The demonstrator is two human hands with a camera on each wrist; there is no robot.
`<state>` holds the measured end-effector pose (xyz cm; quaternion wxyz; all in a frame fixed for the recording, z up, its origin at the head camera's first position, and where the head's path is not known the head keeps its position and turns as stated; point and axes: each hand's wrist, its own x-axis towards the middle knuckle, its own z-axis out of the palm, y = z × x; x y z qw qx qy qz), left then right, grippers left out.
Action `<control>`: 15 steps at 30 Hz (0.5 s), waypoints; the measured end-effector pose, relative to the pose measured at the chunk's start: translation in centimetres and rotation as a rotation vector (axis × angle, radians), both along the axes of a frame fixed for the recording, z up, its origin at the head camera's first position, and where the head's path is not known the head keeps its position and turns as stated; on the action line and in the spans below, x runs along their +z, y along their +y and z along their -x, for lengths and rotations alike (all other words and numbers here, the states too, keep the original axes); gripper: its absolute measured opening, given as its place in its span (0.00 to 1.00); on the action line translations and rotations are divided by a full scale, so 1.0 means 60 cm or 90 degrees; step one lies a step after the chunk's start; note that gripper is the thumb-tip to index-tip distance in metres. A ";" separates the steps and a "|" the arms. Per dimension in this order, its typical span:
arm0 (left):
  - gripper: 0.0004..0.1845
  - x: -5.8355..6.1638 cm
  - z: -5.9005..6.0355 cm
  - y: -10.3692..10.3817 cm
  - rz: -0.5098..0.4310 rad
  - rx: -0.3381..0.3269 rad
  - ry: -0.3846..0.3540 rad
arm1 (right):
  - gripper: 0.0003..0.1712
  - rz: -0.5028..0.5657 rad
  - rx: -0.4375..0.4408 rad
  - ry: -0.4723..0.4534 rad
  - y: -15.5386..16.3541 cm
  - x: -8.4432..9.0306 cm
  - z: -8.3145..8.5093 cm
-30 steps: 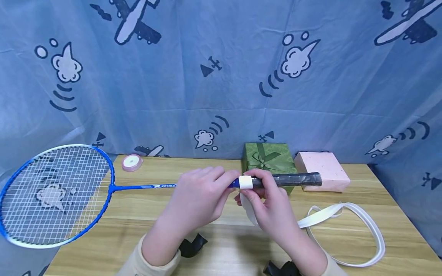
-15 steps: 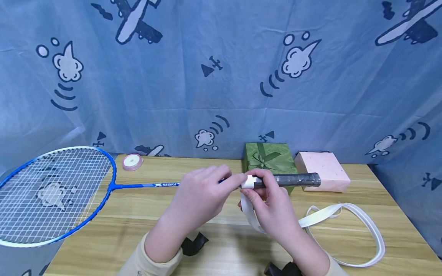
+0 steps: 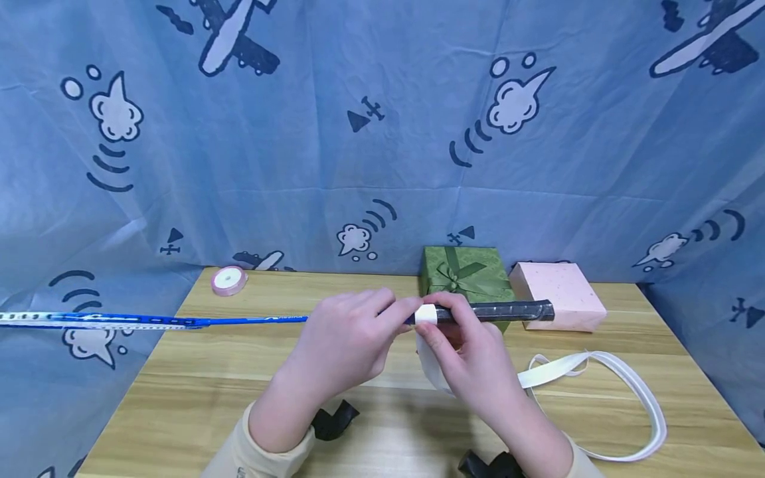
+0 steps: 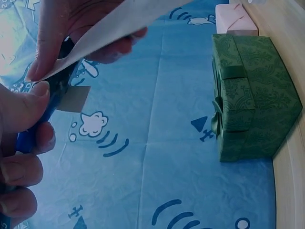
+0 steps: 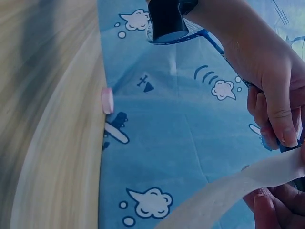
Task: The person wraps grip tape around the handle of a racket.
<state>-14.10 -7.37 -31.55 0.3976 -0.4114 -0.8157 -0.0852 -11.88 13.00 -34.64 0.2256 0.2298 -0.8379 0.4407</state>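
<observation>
A blue badminton racket point(image 3: 257, 320) is held level above the table, its head to the left and seen edge-on in the head view. My left hand point(image 3: 352, 338) grips it where the shaft meets the handle. The black handle point(image 3: 514, 311) points right. A white grip tape point(image 3: 426, 314) goes round the handle's upper end. My right hand point(image 3: 478, 352) pinches the tape against the handle with thumb and fingers. In the left wrist view, the tape point(image 4: 124, 28) runs from the thumb as a taut-looking strip; a short flap point(image 4: 75, 98) sticks out beneath the handle.
Loose tape point(image 3: 648, 398) lies looped on the wooden table point(image 3: 239, 392) at the right. Behind stand a green gift box point(image 3: 466, 272) with a bow and a pink box point(image 3: 558, 295). A pink ribbon spool point(image 3: 228, 281) sits back left. Black straps point(image 3: 335, 421) hang by the wrists.
The racket has turned about its long axis: its strung face showed broadly before and is now edge-on. Both hands stay in nearly the same place, the left on the racket and the right at the tape.
</observation>
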 end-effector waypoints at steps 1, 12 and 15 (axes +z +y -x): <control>0.09 0.000 -0.001 -0.001 0.002 0.004 -0.007 | 0.22 0.000 0.007 0.001 0.000 0.000 0.000; 0.12 0.002 -0.004 -0.008 0.013 0.020 -0.079 | 0.27 0.141 0.180 -0.077 -0.006 -0.005 -0.001; 0.11 0.002 -0.004 -0.008 0.012 0.022 -0.079 | 0.29 0.193 0.245 -0.096 -0.010 -0.002 -0.004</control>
